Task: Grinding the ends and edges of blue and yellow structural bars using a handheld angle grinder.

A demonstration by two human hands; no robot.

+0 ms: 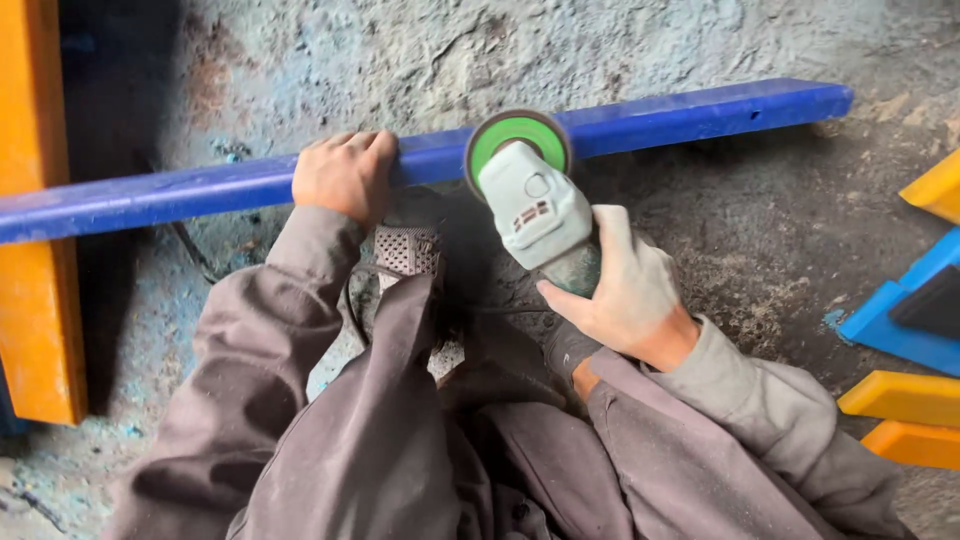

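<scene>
Grey-brown dusty trouser legs [380, 430] and jacket sleeves filled the bottom of the view, the knees drawn up close under the camera. Just beyond them the right hand [625, 290] was wrapped tightly around the dark body of a pale grey angle grinder with a green disc guard [530, 195], fingers closed about the grip and thumb lying along its side. The grinder's round green head met the near edge of a long blue-painted metal bar [690, 112], which ran across the scene from the left edge up toward the upper right, lying over a rough, dust-covered concrete floor [760, 230]. The left hand [343, 175] was clamped over the top of that bar, fingers curled over its far side, well to the left of the grinder. A small perforated grey block [407, 250] sat between the knees, just below the bar. An orange painted beam [40, 300] stood along the left edge, crossing beneath the bar. Yellow, orange and blue painted pieces [905, 330] lay at the right edge, well apart from both hands.
</scene>
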